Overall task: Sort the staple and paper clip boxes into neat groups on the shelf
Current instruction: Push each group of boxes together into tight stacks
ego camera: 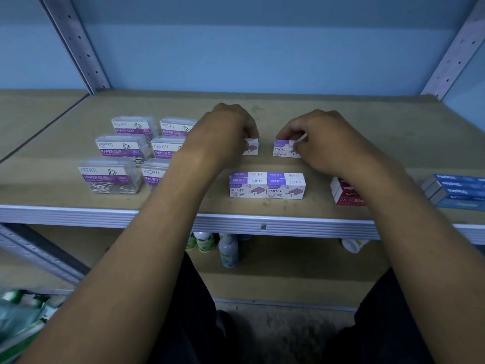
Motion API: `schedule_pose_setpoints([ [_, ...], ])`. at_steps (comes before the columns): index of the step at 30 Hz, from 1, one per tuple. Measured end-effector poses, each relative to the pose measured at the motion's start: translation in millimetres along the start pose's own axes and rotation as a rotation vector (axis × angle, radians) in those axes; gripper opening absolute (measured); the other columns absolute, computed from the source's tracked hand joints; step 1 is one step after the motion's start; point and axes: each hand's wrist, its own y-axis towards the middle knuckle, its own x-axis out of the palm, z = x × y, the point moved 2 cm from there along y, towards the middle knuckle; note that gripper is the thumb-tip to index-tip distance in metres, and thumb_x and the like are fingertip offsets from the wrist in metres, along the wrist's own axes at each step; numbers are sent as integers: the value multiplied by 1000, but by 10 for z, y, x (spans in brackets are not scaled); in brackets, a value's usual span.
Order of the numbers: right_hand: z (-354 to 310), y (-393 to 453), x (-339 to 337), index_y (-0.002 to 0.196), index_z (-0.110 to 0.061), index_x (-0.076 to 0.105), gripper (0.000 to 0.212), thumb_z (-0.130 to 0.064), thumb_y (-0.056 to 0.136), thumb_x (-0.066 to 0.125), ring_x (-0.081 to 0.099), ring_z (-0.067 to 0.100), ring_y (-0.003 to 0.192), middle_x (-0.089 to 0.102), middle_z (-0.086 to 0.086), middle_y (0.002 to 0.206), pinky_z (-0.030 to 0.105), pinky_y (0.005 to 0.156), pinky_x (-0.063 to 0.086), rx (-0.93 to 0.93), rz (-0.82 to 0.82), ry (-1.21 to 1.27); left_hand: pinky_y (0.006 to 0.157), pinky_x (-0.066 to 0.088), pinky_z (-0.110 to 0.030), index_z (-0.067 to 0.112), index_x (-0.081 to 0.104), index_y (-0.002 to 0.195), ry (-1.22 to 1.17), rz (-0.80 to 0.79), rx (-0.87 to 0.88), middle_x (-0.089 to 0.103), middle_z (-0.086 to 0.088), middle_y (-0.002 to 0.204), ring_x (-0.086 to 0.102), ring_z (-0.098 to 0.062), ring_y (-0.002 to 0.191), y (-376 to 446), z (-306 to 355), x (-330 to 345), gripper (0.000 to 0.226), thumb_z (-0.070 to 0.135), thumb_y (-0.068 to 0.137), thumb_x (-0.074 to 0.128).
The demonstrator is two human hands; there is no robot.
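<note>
Presently both arms reach over the shelf (pixel 341 122) | left hand (pixel 223 127) grips left staple box (pixel 251 147) | right hand (pixel 322 137) pinches right staple box (pixel 284 148).

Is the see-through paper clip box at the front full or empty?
Not empty. Through the clear walls of the paper clip box you can see a silvery heap of clips along the bottom. How high it fills the box, I cannot tell.

Clear paper clip boxes (pixel 123 148) carry purple-and-white labels, the staple boxes (pixel 267 185) are white with purple bands, beside a red box (pixel 346 195) and blue boxes (pixel 458 191), all on a tan shelf (pixel 341 119) against a pale blue wall (pixel 249 48).
</note>
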Motion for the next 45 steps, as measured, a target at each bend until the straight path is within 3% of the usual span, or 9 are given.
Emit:
schedule_pose_setpoints([
  [11, -49, -81, -62, 104, -31, 78, 39, -3, 87, 59, 61, 2, 82, 73, -7, 101, 16, 75, 45, 14, 36, 91, 81, 46, -21, 24, 76, 106, -105, 58, 27, 73, 4, 104, 55, -7, 84, -108, 31, -67, 26, 9, 87, 67],
  [15, -112, -169, -119, 105, -33, 78, 39, -4, 88, 60, 61, -5, 81, 73, -10, 99, 7, 66, 41, -7, 41, 122, 78, 45, -20, 27, 77, 105, -148, 60, 41, 74, 7, 101, 60, -6, 82, -212, 73, -114, 25, 11, 86, 69],
  [21, -202, -290, -177, 105, -34, 78, 36, -6, 91, 61, 59, -5, 82, 72, -12, 98, 7, 62, 37, -35, 15, 88, 76, 48, -23, 30, 78, 101, -152, 25, 66, 73, 9, 95, 62, -7, 81, -355, 137, -165, 26, 10, 86, 69],
  [27, -258, -367, -173, 104, -33, 79, 34, -7, 90, 62, 64, 7, 90, 73, -7, 103, 24, 74, 50, -39, -5, 79, 80, 54, -31, 30, 78, 100, -125, 8, 68, 74, 7, 98, 66, -12, 86, -451, 171, -186, 27, 9, 86, 68],
  [34, -262, -391, -165, 103, -35, 79, 34, -9, 90, 61, 64, 7, 91, 73, -8, 103, 23, 75, 51, -31, -46, 79, 77, 53, -27, 29, 78, 102, -125, -8, 70, 74, 6, 97, 66, -10, 86, -520, 175, -196, 27, 9, 87, 69],
  [39, -261, -410, -168, 101, -35, 79, 36, -8, 89, 59, 63, 5, 89, 73, -10, 99, 12, 66, 44, -21, -55, 73, 81, 55, -31, 31, 78, 101, -135, -16, 67, 74, 7, 95, 65, -10, 84, -548, 171, -183, 25, 12, 87, 69],
  [45, -289, -444, -177, 101, -36, 78, 36, -8, 90, 59, 63, 5, 87, 71, -9, 100, 22, 72, 51, -20, -81, 80, 79, 55, -31, 32, 77, 101, -135, -27, 72, 67, 12, 88, 63, -9, 82, -566, 148, -168, 25, 12, 89, 68],
])
